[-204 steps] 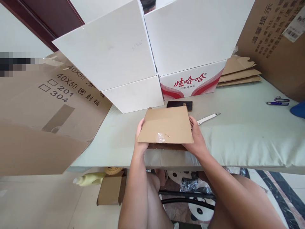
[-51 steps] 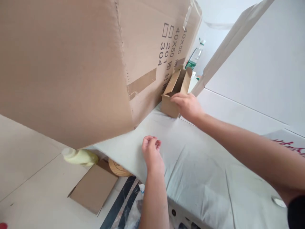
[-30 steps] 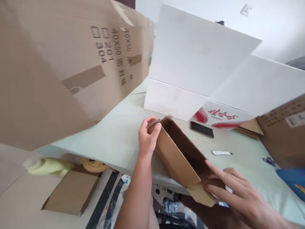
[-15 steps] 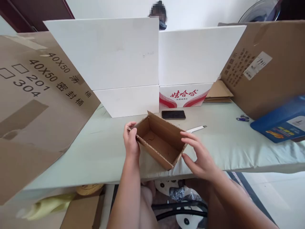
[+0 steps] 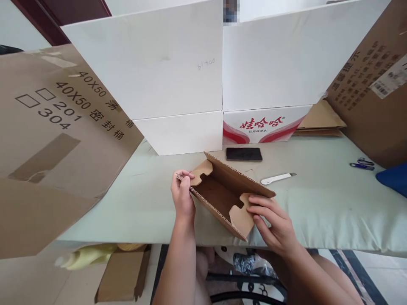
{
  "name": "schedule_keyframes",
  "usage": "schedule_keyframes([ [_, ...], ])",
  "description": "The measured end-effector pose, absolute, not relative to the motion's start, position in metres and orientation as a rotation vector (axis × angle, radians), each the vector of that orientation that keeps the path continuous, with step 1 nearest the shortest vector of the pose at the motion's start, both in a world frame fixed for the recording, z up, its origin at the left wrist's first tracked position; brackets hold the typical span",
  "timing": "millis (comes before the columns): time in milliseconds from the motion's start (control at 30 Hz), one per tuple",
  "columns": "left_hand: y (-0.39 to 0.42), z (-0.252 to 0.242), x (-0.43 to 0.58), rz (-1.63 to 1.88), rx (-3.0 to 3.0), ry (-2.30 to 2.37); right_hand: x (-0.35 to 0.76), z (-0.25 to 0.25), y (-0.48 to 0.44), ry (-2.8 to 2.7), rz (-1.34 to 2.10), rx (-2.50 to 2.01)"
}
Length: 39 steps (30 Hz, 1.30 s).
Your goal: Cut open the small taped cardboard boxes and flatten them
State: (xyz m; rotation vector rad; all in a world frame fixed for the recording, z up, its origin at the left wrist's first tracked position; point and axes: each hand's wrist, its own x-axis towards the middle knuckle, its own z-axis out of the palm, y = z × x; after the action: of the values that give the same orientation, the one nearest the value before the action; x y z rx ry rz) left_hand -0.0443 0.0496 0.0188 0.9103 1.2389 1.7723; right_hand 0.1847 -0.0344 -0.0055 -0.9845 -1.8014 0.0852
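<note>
A small brown cardboard box [image 5: 237, 177] is tilted at the table's front edge, its top open and its long walls standing up. My left hand [image 5: 183, 195] pinches its left end, thumb on the near side and fingertips by the notched left end flap [image 5: 202, 171]. At the other end, my right hand [image 5: 274, 224] has its fingers over the notched right end flap [image 5: 241, 217] and its thumb at the outer edge. Both flaps lean inward over the dark inside. Beyond the box's right corner lies a white utility knife [image 5: 277, 178], blade tip exposed.
Behind the box, a black phone [image 5: 244, 154] lies before white panels [image 5: 178, 63] and a red-and-white carton [image 5: 265, 126]. Large cardboard sheets [image 5: 41, 169] flank the table. A small purple tool [image 5: 361, 166] lies on the right, near a blue container [image 5: 394, 180].
The box's end flaps now fold inward over the opening, where its floor showed before. My right fingers have come down onto the right flap. The camera view has shifted.
</note>
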Motion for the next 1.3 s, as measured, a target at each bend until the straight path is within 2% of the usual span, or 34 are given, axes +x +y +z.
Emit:
schedule_keyframes([
  [200, 0.045, 0.017, -0.043, 1.833, 0.909, 1.158, 0.175, 0.008, -0.040, -1.889, 0.041, -1.056],
  [367, 0.041, 0.017, -0.045, 1.824, 0.950, 1.146, 0.165, 0.036, -0.037, -2.101, 0.183, -1.065],
  [700, 0.045, 0.012, -0.049, 1.759, 1.147, 1.332, 0.163, -0.004, -0.032, -1.401, -0.087, -1.129],
  [900, 0.047, 0.012, -0.045, 1.714, 1.131, 1.398, 0.180, -0.024, -0.022, -1.530, 0.401, -1.101],
  [1300, 0.051, 0.002, -0.050, 1.525, 1.485, 1.482, 0.191, -0.041, -0.034, -1.547, 0.612, -0.898],
])
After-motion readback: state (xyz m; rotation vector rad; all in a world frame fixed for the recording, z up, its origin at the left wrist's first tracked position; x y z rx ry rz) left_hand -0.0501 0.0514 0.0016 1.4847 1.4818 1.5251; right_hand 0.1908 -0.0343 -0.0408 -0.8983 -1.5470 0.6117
